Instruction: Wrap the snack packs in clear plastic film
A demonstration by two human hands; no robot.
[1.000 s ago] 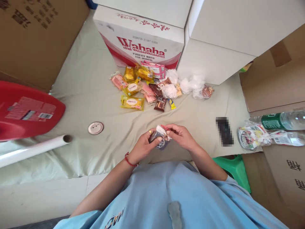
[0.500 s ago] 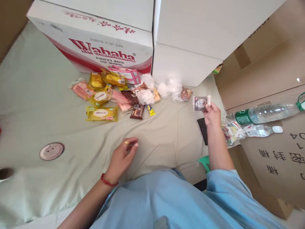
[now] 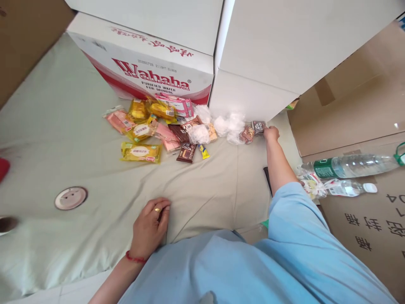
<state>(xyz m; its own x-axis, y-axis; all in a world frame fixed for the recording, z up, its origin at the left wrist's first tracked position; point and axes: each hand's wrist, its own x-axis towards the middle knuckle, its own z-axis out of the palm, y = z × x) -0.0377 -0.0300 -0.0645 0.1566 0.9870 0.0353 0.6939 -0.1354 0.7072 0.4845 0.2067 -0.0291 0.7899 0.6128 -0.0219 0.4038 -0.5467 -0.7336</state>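
Observation:
My right hand [image 3: 271, 133] is stretched far out to the right end of a pile of snack packets [image 3: 164, 128] and pinches a small dark packet with a white round print [image 3: 258, 127], which sits low against the white carton [image 3: 249, 95] beside a brown packet [image 3: 247, 134]. My left hand [image 3: 151, 226] lies palm down on the pale green cloth [image 3: 79, 139] close to my body, fingers loosely together, a gold ring on one finger and a red cord at the wrist. Nothing shows under it.
A red and white Wahaha carton [image 3: 152, 63] and white cartons stand behind the pile. Brown cardboard boxes [image 3: 354, 105] fill the right side, with two water bottles [image 3: 351, 162] and a crumpled wrapper [image 3: 311, 185] on them. A round white disc [image 3: 70, 197] lies left.
My right hand has reached further out and down, bringing the dark packet from the air to the pile's right end. My left hand has drawn back and flattened on the cloth.

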